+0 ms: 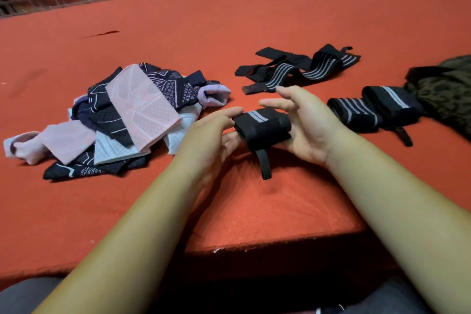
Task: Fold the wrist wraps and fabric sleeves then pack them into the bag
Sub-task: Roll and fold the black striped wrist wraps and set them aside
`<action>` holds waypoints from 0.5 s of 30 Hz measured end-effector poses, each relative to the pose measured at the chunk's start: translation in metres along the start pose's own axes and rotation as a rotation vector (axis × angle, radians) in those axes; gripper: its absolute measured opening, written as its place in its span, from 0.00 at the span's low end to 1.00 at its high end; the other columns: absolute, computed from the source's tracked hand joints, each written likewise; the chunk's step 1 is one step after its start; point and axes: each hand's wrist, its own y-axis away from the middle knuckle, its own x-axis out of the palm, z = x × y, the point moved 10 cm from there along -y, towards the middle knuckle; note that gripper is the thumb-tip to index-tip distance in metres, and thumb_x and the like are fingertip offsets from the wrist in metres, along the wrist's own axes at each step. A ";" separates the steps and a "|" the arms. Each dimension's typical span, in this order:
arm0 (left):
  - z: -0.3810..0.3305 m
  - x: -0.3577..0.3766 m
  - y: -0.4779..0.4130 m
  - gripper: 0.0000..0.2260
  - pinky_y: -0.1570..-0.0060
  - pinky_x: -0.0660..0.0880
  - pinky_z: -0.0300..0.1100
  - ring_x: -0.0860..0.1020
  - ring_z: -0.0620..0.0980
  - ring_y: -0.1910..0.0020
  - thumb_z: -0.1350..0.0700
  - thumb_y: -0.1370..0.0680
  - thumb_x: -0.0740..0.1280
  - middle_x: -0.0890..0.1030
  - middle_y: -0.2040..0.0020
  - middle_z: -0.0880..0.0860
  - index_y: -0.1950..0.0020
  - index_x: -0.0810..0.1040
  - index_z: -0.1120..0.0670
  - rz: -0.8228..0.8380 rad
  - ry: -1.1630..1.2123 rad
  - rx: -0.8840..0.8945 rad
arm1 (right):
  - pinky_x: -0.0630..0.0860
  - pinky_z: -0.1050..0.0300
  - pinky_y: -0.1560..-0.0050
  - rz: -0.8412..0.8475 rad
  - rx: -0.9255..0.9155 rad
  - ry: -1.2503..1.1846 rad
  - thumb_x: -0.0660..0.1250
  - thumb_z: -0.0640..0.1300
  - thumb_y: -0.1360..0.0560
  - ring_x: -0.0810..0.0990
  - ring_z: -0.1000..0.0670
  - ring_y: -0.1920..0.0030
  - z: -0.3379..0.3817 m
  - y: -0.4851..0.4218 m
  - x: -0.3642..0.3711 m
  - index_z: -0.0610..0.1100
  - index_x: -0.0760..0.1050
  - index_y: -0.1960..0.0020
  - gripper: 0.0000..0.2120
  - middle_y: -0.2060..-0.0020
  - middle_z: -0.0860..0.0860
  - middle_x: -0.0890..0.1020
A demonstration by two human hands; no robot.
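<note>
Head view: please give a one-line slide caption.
Left hand and right hand hold a rolled wrist wrap; sleeves lie piled left, two rolled wraps right.

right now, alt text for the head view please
The left hand and right hand hold a rolled black wrist wrap over a red mat. Two rolled wraps and a dark bag lie right, unrolled wraps behind, fabric sleeves piled left.
</note>
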 end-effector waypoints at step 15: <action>0.006 0.147 -0.054 0.06 0.62 0.78 0.43 0.83 0.55 0.59 0.65 0.19 0.70 0.84 0.51 0.59 0.44 0.82 0.59 0.175 -0.062 -0.033 | 0.75 0.56 0.36 -0.550 -0.468 0.502 0.66 0.44 0.21 0.80 0.56 0.37 0.097 0.032 -0.128 0.57 0.77 0.26 0.25 0.36 0.59 0.80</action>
